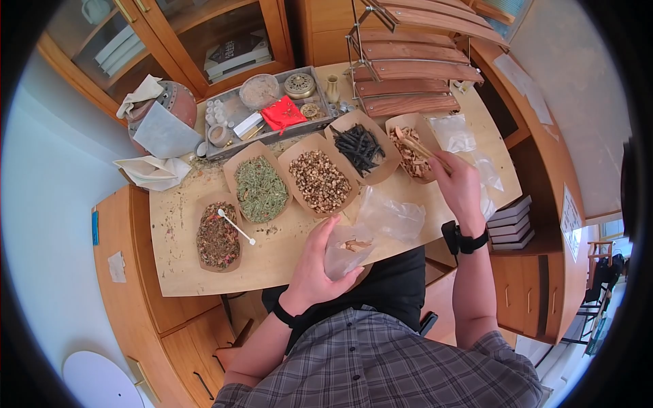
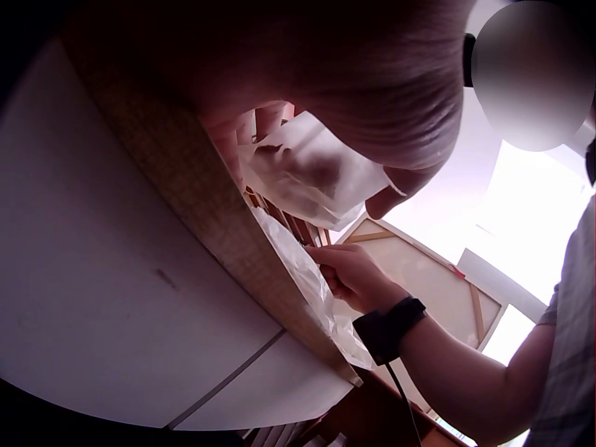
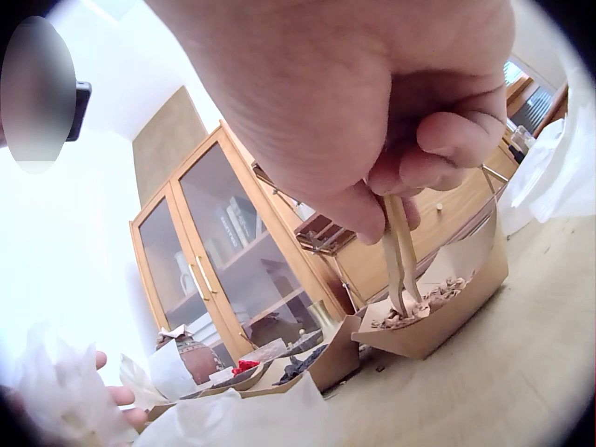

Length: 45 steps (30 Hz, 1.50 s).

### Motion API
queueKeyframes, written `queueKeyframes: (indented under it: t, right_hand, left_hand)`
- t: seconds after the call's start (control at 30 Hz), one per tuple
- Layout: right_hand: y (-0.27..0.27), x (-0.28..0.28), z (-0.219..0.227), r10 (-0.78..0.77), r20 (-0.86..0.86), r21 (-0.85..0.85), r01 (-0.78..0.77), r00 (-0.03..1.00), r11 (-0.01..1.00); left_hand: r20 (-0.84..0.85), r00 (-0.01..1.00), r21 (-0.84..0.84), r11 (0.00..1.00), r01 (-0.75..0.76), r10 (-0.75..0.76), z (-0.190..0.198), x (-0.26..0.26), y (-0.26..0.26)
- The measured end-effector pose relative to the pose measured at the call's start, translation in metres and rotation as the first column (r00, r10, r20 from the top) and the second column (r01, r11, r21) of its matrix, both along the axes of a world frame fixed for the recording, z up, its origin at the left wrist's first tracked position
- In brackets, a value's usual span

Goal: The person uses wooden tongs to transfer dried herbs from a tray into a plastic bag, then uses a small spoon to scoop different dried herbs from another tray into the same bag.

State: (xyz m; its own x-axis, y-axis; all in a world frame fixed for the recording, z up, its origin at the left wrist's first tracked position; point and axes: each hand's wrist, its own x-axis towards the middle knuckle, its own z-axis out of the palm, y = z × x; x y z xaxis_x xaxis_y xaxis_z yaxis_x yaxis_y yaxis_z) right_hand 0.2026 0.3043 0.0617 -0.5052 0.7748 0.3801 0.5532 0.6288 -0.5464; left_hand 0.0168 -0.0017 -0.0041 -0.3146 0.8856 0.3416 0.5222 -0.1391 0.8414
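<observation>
Gap: over plastic bag [image 1: 391, 216], between left hand [image 1: 314, 267] and right hand [image 1: 459, 187] | Rear block: boxes [image 1: 389, 167], then tray [image 1: 311, 127] | Right rear block: wooden rack [image 1: 416, 70]

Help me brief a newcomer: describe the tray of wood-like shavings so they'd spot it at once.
On the pale table, look in front of the slatted wooden rack. Follow the brown paper trays to the person's right; the last is the tray of shavings. Unlike the black sticks beside it, its contents are pinkish-brown flakes, with tweezers reaching in.

Your right fingers [image 3: 453, 136] hide the upper end of the wooden tweezers [image 3: 394, 261]; the translucent bag [image 1: 337, 261] veils its contents, and lettering on the far cabinet's [image 1: 277, 34] books [image 1: 235, 54] is too small for you to read.
</observation>
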Motion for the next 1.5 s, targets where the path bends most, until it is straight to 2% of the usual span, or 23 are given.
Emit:
queueKeyframes:
  t: [0.23,0.53,0.57,0.67,0.77,0.97,1.13,1.2,1.5]
  right_hand:
    - [0.001,-0.003,-0.001,-0.083,0.017,-0.039,0.084,0.996,0.996]
    - [0.002,-0.006,-0.002,-0.062,0.007,-0.080,0.063,0.998,0.995]
    - [0.001,-0.007,-0.002,-0.062,0.007,-0.080,0.062,0.998,0.995]
    - [0.000,-0.007,0.000,-0.079,0.053,-0.054,0.082,0.995,0.995]
    - [-0.001,-0.007,0.003,-0.081,0.118,-0.105,0.093,0.990,0.990]
    - [-0.001,-0.003,-0.001,-0.034,0.044,-0.080,0.038,0.998,0.996]
    - [-0.005,-0.001,0.001,-0.046,-0.012,-0.099,0.045,0.999,0.994]
    - [-0.007,0.000,0.003,-0.055,-0.025,-0.114,0.052,0.998,0.992]
    - [-0.012,0.007,0.005,-0.085,-0.049,-0.152,0.077,0.995,0.985]
  left_hand:
    - [0.000,1.000,-0.013,1.000,-0.004,0.004,0.001,0.000,-0.001]
    - [-0.008,1.000,-0.008,1.000,-0.008,0.008,0.000,0.001,0.000]
    - [0.031,0.999,-0.004,1.000,-0.014,0.014,-0.001,0.002,0.000]
    - [0.068,0.998,0.002,1.000,-0.021,0.021,-0.001,0.002,0.000]
    - [0.065,0.998,0.004,1.000,-0.023,0.023,0.001,0.002,0.000]
    - [0.072,0.997,0.006,1.000,-0.023,0.022,0.000,0.002,0.000]
    - [0.070,0.997,0.011,1.000,-0.024,0.023,0.000,0.002,0.000]
    - [-0.013,1.000,0.003,1.000,-0.011,0.011,0.002,0.000,0.000]
    - [0.010,1.000,-0.008,1.000,-0.004,0.004,0.002,0.001,0.001]
